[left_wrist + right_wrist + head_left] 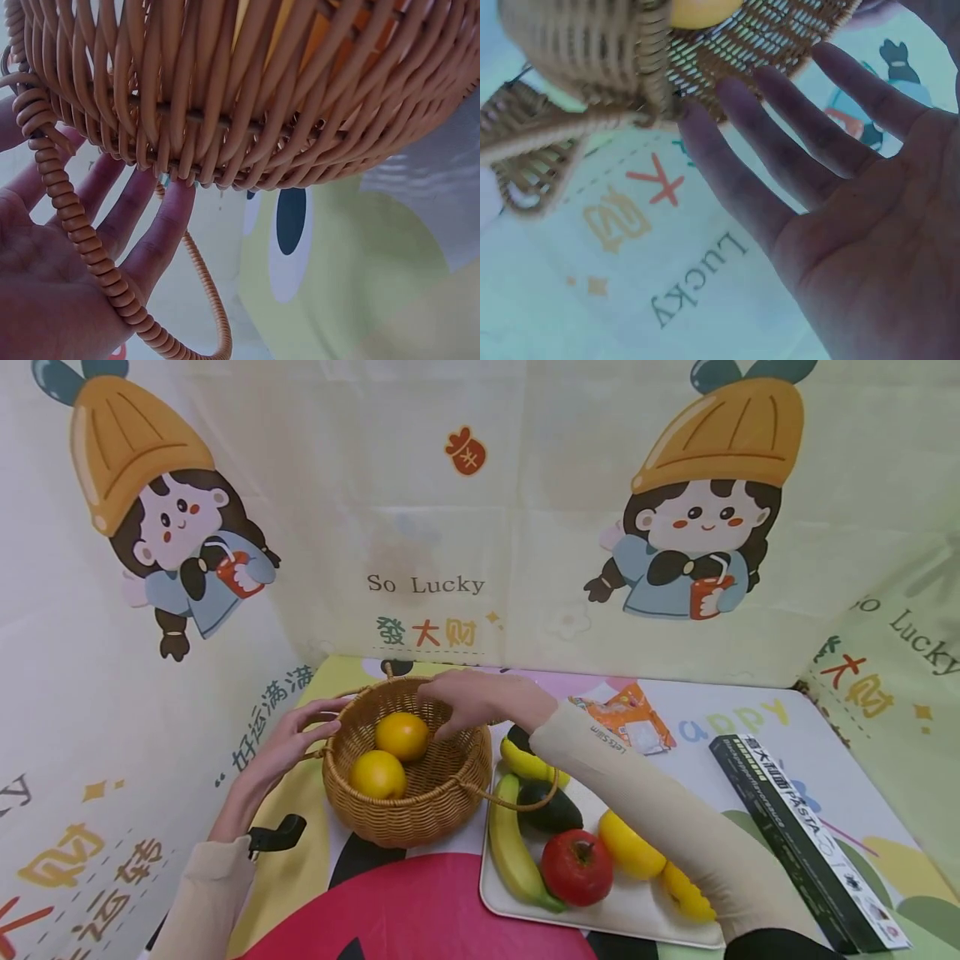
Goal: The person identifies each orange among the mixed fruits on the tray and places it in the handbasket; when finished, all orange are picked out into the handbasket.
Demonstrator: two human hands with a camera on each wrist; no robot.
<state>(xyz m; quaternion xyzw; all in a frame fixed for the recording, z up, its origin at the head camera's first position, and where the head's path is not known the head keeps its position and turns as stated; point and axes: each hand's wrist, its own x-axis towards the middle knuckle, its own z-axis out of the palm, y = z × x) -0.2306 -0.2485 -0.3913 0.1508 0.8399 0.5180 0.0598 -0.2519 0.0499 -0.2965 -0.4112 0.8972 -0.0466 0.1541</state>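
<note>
Left of frame centre, wicker basket (408,827) holds two oranges (378,774), upper one just left of the loosely extended, empty fingers of the nearer right hand (483,697); left hand (288,739) unclenched, fingertips against basket's left side.

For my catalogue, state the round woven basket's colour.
The round woven basket is golden brown, seen best in the head view.

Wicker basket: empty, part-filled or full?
Part-filled. In the head view, the wicker basket holds two round yellow-orange fruits on its left side, with bare weave showing to their right.
</note>
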